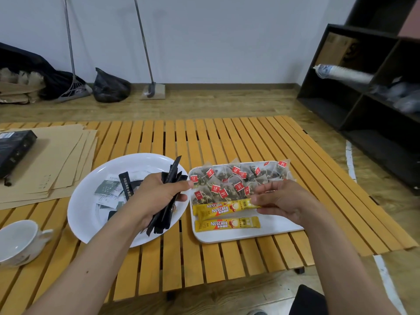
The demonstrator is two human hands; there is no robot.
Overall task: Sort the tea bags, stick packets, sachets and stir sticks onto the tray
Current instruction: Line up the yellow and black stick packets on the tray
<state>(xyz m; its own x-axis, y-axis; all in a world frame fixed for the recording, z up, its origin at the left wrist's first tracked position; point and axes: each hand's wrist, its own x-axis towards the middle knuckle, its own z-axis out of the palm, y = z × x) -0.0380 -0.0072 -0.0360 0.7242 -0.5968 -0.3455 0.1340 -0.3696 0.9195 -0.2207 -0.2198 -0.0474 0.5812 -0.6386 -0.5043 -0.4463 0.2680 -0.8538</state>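
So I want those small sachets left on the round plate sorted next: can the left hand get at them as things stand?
Probably not yet. The left hand hovers right over the white plate and the sachets lie uncovered, but its fingers are curled round a bundle of black stick packets, so it has no free grip.

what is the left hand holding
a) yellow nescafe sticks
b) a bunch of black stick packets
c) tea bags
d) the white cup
b: the left hand grips a bundle of black stick packets over the round plate, while the yellow sticks and tea bags lie on the tray.
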